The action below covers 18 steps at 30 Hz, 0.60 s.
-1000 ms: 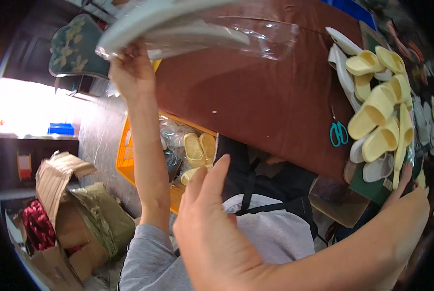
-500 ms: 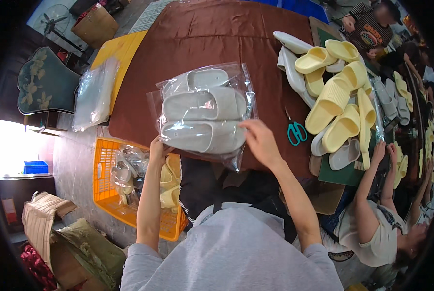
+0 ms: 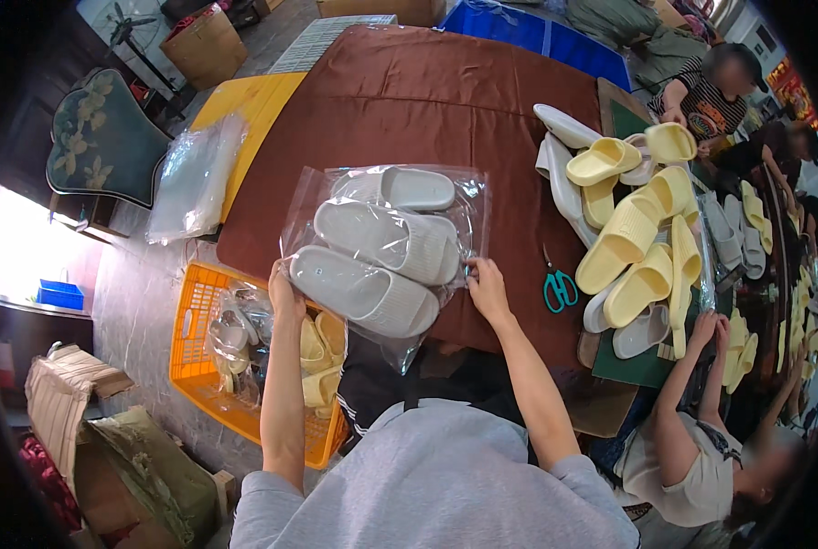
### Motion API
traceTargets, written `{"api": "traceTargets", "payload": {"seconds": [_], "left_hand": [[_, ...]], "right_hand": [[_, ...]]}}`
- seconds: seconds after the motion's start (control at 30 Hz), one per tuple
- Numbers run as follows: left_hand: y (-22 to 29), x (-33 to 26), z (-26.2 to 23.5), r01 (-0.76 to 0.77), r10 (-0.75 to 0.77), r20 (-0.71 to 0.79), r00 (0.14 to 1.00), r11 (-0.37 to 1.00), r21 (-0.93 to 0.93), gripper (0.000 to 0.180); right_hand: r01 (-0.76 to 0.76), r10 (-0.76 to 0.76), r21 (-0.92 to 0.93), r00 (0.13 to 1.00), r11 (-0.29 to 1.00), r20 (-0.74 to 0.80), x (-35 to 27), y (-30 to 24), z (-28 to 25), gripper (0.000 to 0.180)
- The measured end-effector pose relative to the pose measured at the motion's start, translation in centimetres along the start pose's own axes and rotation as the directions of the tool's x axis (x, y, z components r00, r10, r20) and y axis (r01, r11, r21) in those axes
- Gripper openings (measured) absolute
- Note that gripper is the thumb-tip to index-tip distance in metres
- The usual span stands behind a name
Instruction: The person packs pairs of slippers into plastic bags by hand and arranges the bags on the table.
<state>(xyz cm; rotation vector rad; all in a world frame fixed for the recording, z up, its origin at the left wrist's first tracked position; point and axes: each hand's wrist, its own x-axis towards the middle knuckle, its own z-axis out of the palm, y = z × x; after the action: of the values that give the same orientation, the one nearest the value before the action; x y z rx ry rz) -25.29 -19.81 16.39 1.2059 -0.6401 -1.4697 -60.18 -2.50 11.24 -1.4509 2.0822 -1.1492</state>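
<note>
A clear plastic bag [image 3: 299,206] lies on the brown cloth, a part of its lower edge overhanging towards me. Three grey slide sandals are inside: a far sandal [image 3: 418,189], a middle sandal [image 3: 395,240] and a near sandal [image 3: 363,293], the near one tilted down to the right. My left hand [image 3: 286,295] is closed on the bag's left edge beside the near sandal's heel; its fingertips are partly hidden. With fingers pinched, my right hand [image 3: 487,288] grips the bag's right edge by the middle sandal. Teal-handled scissors [image 3: 560,290] lie right of that hand.
Yellow slides [image 3: 621,215] and grey ones are piled at the table's right. An orange crate [image 3: 189,352] of bagged slides stands below left. Clear bags [image 3: 194,178] lie on a yellow surface [image 3: 258,101]. Co-workers' hands [image 3: 711,329] are at the right.
The bagged sandals have turned, the near one's front swinging down towards me. My right hand has shifted from the near sandal's front to the bag's right edge. A co-worker now moves a yellow slide.
</note>
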Motion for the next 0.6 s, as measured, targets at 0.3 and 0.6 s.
{"api": "traceTargets", "payload": {"seconds": [0.3,0.6], "left_hand": [[15.4,-1.7,11.4,-0.141,-0.177,0.662,0.728,0.907,0.397,0.009],[14.8,-6.5,29.3,-0.873,-0.589,0.793,-0.155,0.457,0.168,0.011]], "right_hand": [[-0.173,0.157,0.094,0.976,0.981,0.15,-8.0,-3.7,-4.9,0.03],[-0.12,0.174,0.393,0.979,0.912,-0.105,-9.1,-10.2,-10.3,0.022]]}}
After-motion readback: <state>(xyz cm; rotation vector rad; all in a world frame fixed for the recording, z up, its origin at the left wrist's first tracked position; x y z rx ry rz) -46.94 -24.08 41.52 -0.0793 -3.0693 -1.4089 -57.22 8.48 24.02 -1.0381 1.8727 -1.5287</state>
